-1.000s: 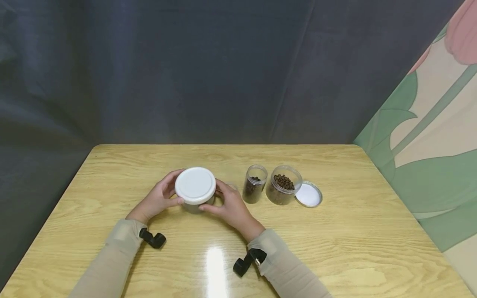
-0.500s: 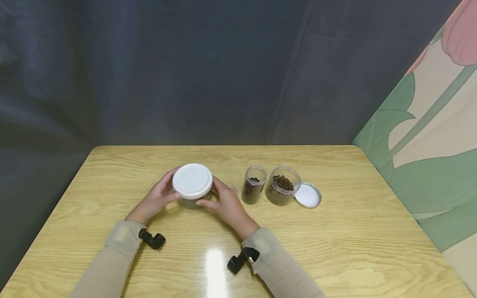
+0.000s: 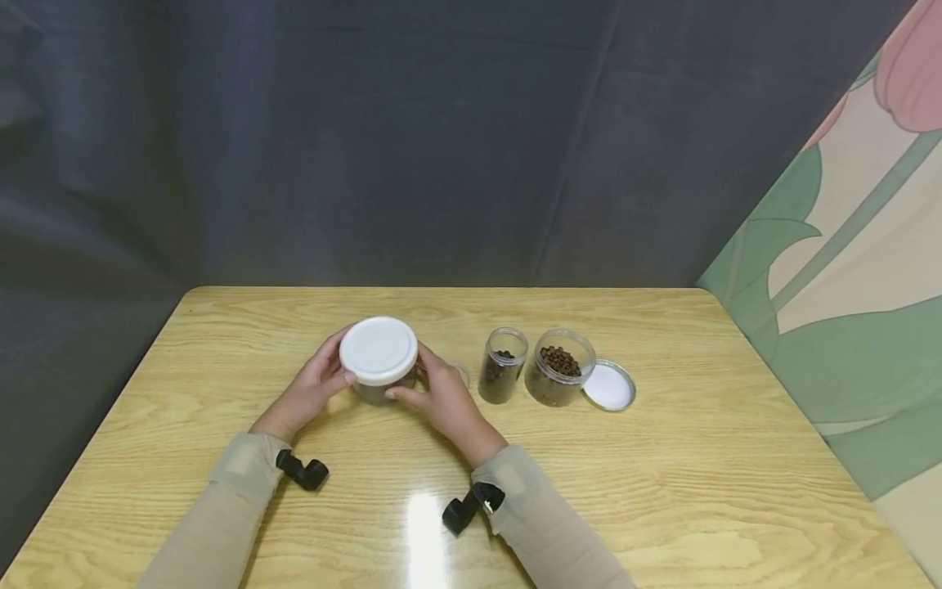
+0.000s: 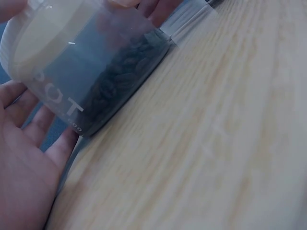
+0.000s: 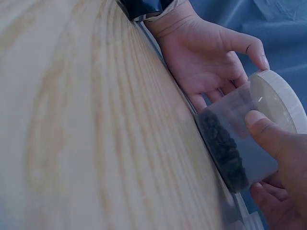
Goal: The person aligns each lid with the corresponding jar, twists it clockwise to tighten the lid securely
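A clear jar (image 3: 374, 393) with a white lid (image 3: 379, 350) stands upright between the two hands; its base is on or very close to the table. Dark beans (image 5: 221, 143) fill its lower part, and printed letters (image 4: 60, 98) show on its wall in the left wrist view. From the left side, my left hand (image 3: 309, 388) holds the jar, thumb at the lid's edge and fingers round the far side. My right hand (image 3: 450, 402) grips the opposite side, its thumb (image 5: 264, 129) on the clear wall below the lid. Its fingers are partly hidden behind the jar.
Right of the hands stand a narrow open jar (image 3: 502, 372) of dark beans and a wider open jar (image 3: 555, 384) of brown beans. A white round lid (image 3: 609, 386) lies beside the wider one. A small round clear thing (image 3: 462, 374) is partly hidden behind the right hand.
The lidded jar has shifted slightly left and away across the table, both hands moving with it. The right forearm has come left. The other jars have stayed put.
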The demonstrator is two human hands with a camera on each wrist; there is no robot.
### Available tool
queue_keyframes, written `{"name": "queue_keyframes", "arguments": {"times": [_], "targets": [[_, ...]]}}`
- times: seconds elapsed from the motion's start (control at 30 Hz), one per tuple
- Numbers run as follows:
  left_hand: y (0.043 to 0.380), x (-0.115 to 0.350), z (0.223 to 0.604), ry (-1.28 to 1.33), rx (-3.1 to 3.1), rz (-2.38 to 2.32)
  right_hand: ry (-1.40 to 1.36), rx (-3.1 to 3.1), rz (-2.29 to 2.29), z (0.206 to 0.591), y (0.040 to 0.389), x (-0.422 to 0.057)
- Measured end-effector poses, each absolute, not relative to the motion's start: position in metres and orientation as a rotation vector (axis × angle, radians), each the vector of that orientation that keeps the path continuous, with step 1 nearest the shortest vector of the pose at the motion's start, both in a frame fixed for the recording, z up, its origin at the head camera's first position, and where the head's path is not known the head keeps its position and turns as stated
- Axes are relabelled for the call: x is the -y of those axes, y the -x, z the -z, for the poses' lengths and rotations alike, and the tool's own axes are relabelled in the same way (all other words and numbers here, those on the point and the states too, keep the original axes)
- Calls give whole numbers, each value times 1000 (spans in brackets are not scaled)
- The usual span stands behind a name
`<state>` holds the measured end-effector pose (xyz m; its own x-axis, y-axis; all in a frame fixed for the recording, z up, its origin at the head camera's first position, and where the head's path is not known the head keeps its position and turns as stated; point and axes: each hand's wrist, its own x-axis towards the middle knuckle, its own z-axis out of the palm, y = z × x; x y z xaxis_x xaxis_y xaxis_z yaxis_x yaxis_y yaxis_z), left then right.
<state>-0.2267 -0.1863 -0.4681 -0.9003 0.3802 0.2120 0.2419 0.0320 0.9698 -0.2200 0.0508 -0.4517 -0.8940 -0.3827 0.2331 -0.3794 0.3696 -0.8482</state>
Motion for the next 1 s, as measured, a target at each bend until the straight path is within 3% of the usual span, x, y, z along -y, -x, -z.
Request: {"name": "queue_keyframes", "arguments": {"times": [0.6, 1.0], "targets": [[224, 187, 468, -668, -2165, -2038, 673, -2631, 1629, 450, 219, -49], [226, 187, 469, -672, -2188, -2047, 564, -2631, 1585, 422, 209, -57]]}}
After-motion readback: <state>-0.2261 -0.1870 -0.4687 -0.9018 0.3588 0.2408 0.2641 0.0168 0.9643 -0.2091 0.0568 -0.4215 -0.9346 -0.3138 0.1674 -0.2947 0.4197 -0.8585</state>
